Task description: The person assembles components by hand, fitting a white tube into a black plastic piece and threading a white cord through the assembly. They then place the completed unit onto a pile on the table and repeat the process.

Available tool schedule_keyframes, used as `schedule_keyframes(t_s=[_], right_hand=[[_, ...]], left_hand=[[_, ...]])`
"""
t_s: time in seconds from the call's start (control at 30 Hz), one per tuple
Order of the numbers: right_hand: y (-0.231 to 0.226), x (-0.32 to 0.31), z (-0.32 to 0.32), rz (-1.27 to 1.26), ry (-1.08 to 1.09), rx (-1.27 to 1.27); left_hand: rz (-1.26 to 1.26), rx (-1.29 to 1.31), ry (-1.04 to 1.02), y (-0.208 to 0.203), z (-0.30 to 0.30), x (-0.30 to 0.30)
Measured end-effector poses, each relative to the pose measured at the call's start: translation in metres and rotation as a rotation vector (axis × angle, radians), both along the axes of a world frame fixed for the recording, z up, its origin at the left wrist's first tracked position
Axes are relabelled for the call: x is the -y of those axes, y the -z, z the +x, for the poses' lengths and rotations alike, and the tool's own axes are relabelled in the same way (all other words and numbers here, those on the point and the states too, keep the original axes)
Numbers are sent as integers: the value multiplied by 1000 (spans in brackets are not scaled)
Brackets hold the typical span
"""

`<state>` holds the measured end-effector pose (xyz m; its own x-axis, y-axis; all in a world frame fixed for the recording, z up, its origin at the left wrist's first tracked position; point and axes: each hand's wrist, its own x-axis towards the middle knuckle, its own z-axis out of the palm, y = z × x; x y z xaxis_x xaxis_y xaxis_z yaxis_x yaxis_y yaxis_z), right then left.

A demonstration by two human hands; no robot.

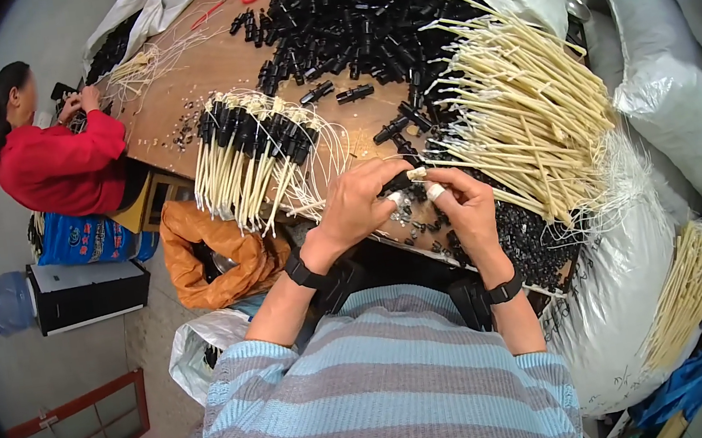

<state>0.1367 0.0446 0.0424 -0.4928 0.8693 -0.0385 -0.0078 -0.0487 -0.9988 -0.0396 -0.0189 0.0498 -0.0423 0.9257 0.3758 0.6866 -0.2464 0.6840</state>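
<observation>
Over the near edge of the table, my left hand is closed round a black plastic tube fitting. A short cream-coloured end piece sticks out of the fitting toward the right. My right hand meets it there, thumb and index finger bent in a pinch beside the cream end. What those fingertips hold is too small to make out. White tape wraps the right thumb, and something white shows at the left thumb. Loose black fittings lie just beyond my hands.
A bundle of cream rods with black fittings lies left. Many bare cream rods are piled right, above small black pieces. A black fitting heap covers the back. White sacks stand right; a person in red works at left.
</observation>
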Motion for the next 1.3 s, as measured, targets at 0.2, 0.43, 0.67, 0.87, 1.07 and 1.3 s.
schedule_keyframes(t_s=[0.2, 0.43, 0.67, 0.87, 1.07, 1.3], right_hand=[[7, 1, 1, -223, 20, -106], [15, 3, -1, 833, 127, 192], [12, -7, -3, -17, -470, 284], [16, -2, 0, -277, -196, -187], [11, 18, -1, 430, -428, 309], [30, -8, 46, 656, 50, 623]], left_hand=[[-15, -22, 20, -2, 13, -2], [-170, -228, -164, -4, -6, 6], [-109, 60, 69, -9, -23, 13], [16, -56, -567, 2, -96, 23], [-67, -572, -846, 17, -156, 22], [-55, -71, -139, 22, -45, -28]])
